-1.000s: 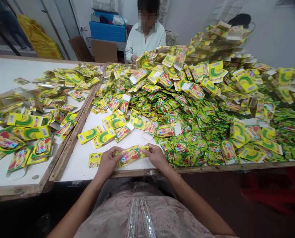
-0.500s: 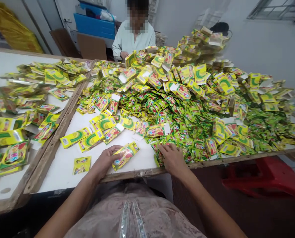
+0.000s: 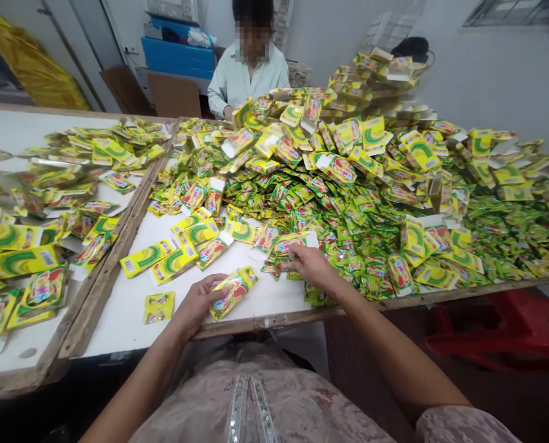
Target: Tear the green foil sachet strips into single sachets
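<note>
At upper left in the frame, a yellow plastic sheet (image 3: 37,67) hangs in folds beside a grey door frame. Below it, along the left edge, printed yellow cartons (image 3: 11,261) lie strewn across a white tabletop, bordered by a worn wooden rail (image 3: 117,255) that runs diagonally toward the upper centre.

Just right of the rail, at lower left of centre, a small yellow sachet (image 3: 158,307) lies alone on a white worktop (image 3: 117,314). Above it, a loose group of flat cartons (image 3: 177,253) rests at angles, some overlapping. The worker's left hand (image 3: 198,304), at lower centre, grips a yellow carton (image 3: 236,290) by its left end, thumb across the printed face and fingers curled beneath, the carton tilted near the table's front edge.

At top centre, a person in a pale shirt (image 3: 251,77) sits across the table, near a blue box (image 3: 177,56). Right of centre, the worker's right hand (image 3: 313,267) reaches over the edge of a heap of green sachets (image 3: 348,227), fingers bent and close together beside a few sachets; whether they hold one cannot be told. A carton with a white flap (image 3: 292,242) lies just above those fingertips.

More cartons crown the heap toward upper right, and a red plastic stool (image 3: 509,329) stands at lower right.
</note>
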A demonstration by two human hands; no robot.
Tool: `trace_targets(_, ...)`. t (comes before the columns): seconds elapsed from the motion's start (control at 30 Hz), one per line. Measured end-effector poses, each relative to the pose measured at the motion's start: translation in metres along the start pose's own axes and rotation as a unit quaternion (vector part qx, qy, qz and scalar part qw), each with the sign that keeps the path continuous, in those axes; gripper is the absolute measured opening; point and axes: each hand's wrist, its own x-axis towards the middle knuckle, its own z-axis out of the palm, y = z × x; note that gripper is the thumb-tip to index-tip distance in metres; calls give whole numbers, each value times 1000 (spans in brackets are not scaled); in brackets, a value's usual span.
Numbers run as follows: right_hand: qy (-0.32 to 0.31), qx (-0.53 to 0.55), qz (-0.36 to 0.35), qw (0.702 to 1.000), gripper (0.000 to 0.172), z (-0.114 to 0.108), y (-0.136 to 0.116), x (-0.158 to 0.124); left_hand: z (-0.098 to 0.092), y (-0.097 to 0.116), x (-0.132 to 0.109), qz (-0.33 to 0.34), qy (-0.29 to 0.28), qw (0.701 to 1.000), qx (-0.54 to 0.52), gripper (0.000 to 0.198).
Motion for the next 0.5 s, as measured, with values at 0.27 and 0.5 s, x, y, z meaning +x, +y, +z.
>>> trace_targets(0.27, 54, 450, 78, 888, 32, 50, -34, -2, -9, -3, -2, 30, 0, 1000, 4, 51)
trace_targets(0.5, 58, 465, 35, 883, 24, 56, -50, -4, -11, 3, -6, 34, -3, 999, -28, 51)
